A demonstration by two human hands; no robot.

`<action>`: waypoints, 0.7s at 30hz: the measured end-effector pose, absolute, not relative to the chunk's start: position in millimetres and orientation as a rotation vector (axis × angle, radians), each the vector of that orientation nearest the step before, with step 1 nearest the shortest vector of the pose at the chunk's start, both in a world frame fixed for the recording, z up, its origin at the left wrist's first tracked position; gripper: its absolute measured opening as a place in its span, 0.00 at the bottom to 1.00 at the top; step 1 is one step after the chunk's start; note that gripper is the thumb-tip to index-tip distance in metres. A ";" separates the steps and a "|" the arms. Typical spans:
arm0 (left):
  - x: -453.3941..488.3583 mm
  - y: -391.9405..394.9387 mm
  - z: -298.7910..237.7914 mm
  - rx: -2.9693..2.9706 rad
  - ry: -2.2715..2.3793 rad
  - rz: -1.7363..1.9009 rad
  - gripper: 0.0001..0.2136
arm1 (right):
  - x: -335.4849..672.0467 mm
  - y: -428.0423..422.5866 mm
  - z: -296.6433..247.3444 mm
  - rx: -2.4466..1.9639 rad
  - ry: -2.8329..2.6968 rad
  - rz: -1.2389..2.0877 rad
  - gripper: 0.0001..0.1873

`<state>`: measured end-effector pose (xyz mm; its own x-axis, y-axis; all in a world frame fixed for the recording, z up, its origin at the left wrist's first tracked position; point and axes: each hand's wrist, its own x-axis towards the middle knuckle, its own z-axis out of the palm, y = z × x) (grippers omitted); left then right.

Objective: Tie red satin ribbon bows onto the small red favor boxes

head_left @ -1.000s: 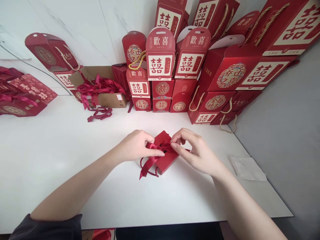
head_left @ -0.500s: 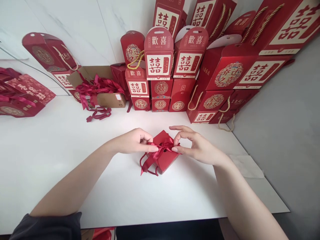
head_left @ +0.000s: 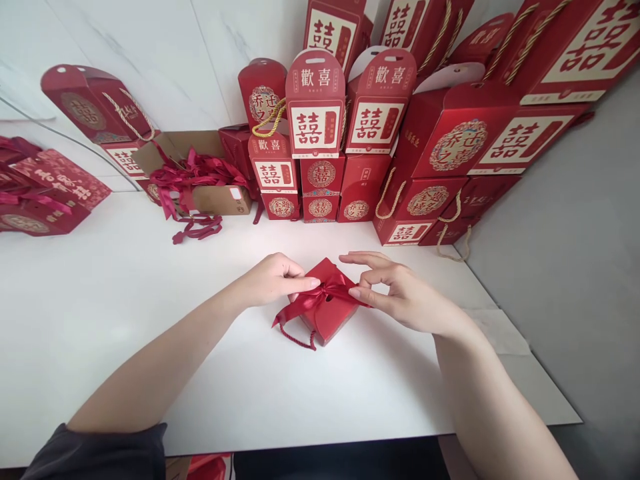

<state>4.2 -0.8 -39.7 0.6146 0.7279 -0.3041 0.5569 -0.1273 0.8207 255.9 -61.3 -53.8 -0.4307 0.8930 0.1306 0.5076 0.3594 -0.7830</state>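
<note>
A small red gift box (head_left: pixel 330 325) sits cornerwise on the white table in front of me. Across its top lies a shiny red ribbon (head_left: pixel 299 307) tied in a bow, one tail reaching out to the left. My left hand (head_left: pixel 280 280) pinches the ribbon at the left of the knot, thumb lying on the box top. On the other side my right hand (head_left: pixel 393 290) has thumb and index finger closed on the ribbon, its other fingers raised. A twisted red cord handle (head_left: pixel 299 342) hangs from the box's lower left side.
Stacked red gift boxes (head_left: pixel 320 113) line the wall, taller toward the right. Left of them stands an open cardboard box (head_left: pixel 220 200) full of loose ribbons, with a ribbon bundle (head_left: pixel 197 229) before it. More red bags (head_left: pixel 45 193) are far left. A white sheet (head_left: pixel 500 331) lies at right.
My right hand has shifted slightly right, drawing the ribbon outward. The left ribbon tail has swung up and left, uncovering more of the box front.
</note>
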 end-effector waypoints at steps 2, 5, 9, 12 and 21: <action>5.2 -2.0 -40.3 1.811 1.057 0.212 0.23 | 259.5 -61.9 -53.1 -1.234 -2.101 0.946 0.14; 6.3 -4.5 -40.1 1.845 1.092 0.216 0.23 | 267.1 -62.6 -51.9 -1.258 -2.145 0.994 0.12; 7.5 -8.4 -37.2 1.920 1.130 0.167 0.24 | 283.5 -62.7 -48.5 -1.212 -2.255 1.209 0.13; 7.8 -10.2 -35.6 1.930 1.112 0.142 0.24 | 291.9 -59.8 -45.0 -1.211 -2.219 1.360 0.13; 6.9 -10.3 -37.7 1.916 1.109 0.136 0.23 | 239.6 -45.8 -69.7 -1.173 -1.707 1.266 0.17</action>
<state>6.9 -10.3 -37.7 0.5934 0.7410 -0.3143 0.6435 -0.2022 0.7383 239.6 -45.8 -69.7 -0.3454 0.9383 0.0183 0.2548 0.1125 -0.9604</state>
